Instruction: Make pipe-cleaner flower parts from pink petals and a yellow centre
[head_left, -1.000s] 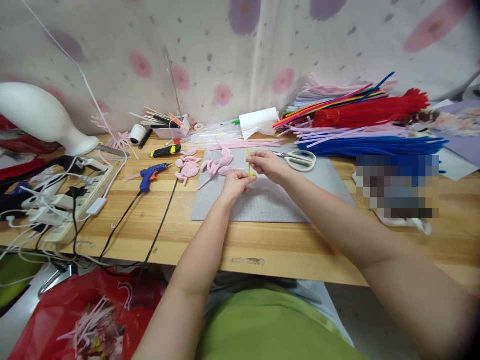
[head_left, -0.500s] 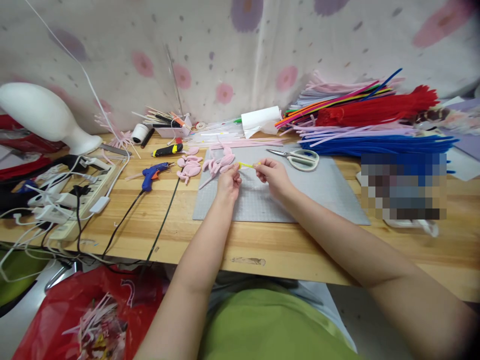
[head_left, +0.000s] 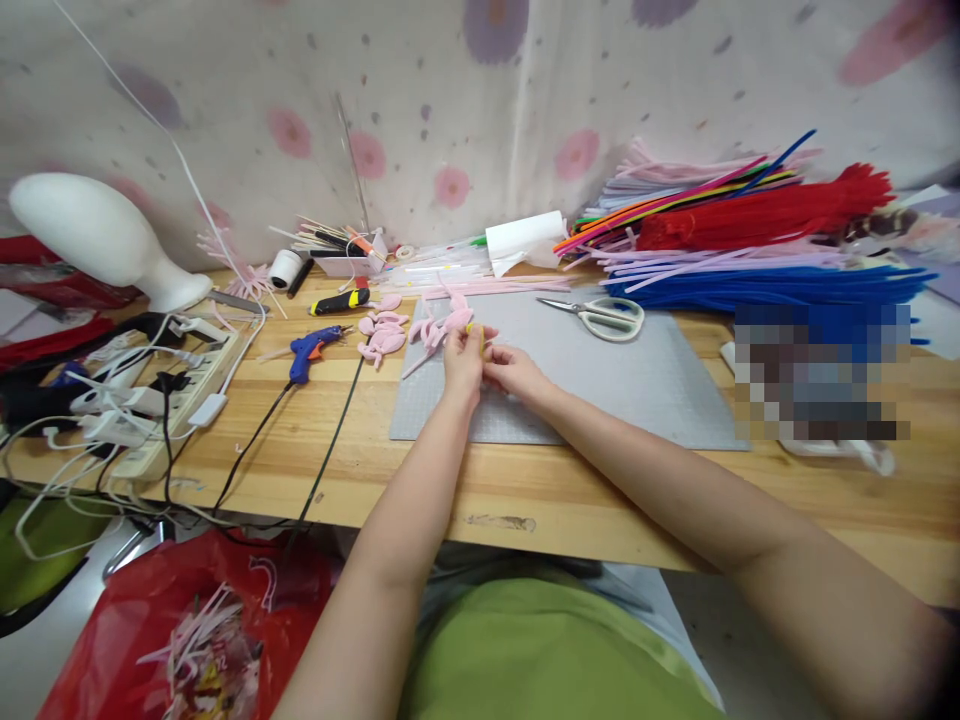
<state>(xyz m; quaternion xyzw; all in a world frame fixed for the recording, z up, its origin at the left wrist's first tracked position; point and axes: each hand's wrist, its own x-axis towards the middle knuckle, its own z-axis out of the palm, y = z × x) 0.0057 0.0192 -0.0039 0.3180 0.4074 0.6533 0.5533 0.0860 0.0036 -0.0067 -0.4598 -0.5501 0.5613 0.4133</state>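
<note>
My left hand (head_left: 463, 356) and my right hand (head_left: 510, 370) meet over the grey cutting mat (head_left: 622, 385). Both pinch a short yellow pipe cleaner (head_left: 471, 330), of which only a small tip shows above the left fingers. Just left of my hands lie several pink pipe-cleaner petal shapes (head_left: 382, 335) on the mat's edge and the wooden table (head_left: 525, 490). White-handled scissors (head_left: 604, 317) rest on the mat behind my right hand.
A blue glue gun (head_left: 309, 350), a black-and-yellow utility knife (head_left: 339, 300) and a power strip (head_left: 161, 390) with cables sit at left. Stacks of red, blue and pink pipe cleaners (head_left: 750, 250) fill the back right. A red bag (head_left: 187, 630) is below the table edge.
My hands have drawn together. The yellow piece stood upright, then lay stretched between both hands, and now is almost hidden in my fingers. The right hand moved left and nearer to me.
</note>
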